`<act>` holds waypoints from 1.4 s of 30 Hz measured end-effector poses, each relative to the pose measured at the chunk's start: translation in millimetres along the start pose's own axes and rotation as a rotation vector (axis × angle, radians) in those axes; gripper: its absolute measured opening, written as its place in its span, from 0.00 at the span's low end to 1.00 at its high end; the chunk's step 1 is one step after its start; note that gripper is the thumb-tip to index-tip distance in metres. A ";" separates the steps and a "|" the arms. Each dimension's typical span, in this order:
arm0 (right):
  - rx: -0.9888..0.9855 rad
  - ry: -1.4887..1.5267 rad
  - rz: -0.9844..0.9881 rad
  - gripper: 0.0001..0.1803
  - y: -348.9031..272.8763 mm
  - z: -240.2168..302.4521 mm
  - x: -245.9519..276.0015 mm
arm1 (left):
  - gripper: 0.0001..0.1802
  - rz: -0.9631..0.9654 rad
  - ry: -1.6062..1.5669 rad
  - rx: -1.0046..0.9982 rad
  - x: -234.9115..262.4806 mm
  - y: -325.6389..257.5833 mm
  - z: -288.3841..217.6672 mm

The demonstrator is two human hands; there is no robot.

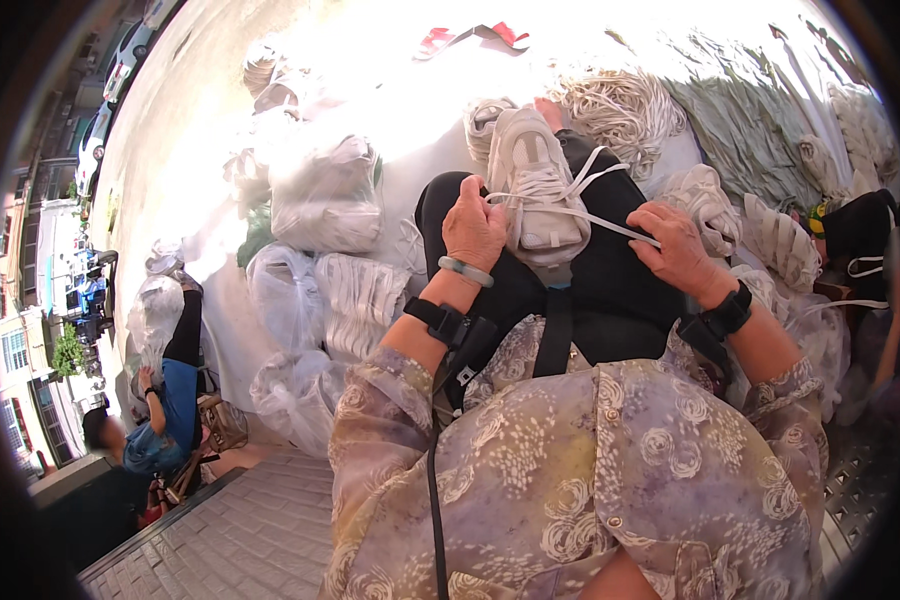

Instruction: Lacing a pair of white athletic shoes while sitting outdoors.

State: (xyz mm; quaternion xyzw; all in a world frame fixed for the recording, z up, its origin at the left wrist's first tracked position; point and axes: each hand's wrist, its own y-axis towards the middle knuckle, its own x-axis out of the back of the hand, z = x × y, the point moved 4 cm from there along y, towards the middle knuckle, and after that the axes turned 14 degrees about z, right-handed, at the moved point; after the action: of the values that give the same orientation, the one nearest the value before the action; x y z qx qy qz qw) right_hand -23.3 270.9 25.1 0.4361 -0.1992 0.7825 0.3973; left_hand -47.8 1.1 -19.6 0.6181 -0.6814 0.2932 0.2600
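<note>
A whitish sneaker (pixel 554 236) rests on my lap between my dark-trousered legs, its front facing me. White shoelace (pixel 598 219) crosses its tongue, and one length stretches off to the right. That length ends in my right hand (pixel 678 252), whose fingers are closed on it. At the shoe's left side my left hand (pixel 473 232) is closed too, pinching a lace by the eyelets. Just beyond the sneaker stands another pale shoe (pixel 483 118), partly hidden by it.
A heap of white laces (pixel 630 108) lies beyond my right knee. Bagged pale shoe parts (pixel 328 195) stand to the left, and more pale shoes (pixel 705 205) lie at the right. Further right spread greenish-grey strips (pixel 745 120). Another person (pixel 165 430) sits at far left.
</note>
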 end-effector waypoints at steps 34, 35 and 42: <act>0.008 0.019 0.257 0.03 -16.8 -21.6 2.9 | 0.07 0.560 -0.583 0.163 -15.1 32.6 21.9; -0.035 -0.053 0.257 0.03 -27.1 -27.6 7.8 | 0.07 0.565 -0.587 0.160 -17.1 32.6 17.5; 0.012 0.028 0.275 0.05 -23.2 -9.3 8.8 | 0.07 0.366 -0.410 0.112 -17.8 27.6 23.5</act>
State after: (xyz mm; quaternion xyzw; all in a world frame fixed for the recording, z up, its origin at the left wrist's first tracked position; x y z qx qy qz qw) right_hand -12.4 294.9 26.6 0.3961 -0.2470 0.8367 0.2866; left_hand -73.3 -1.8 -50.8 0.5446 -0.8029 0.2413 0.0251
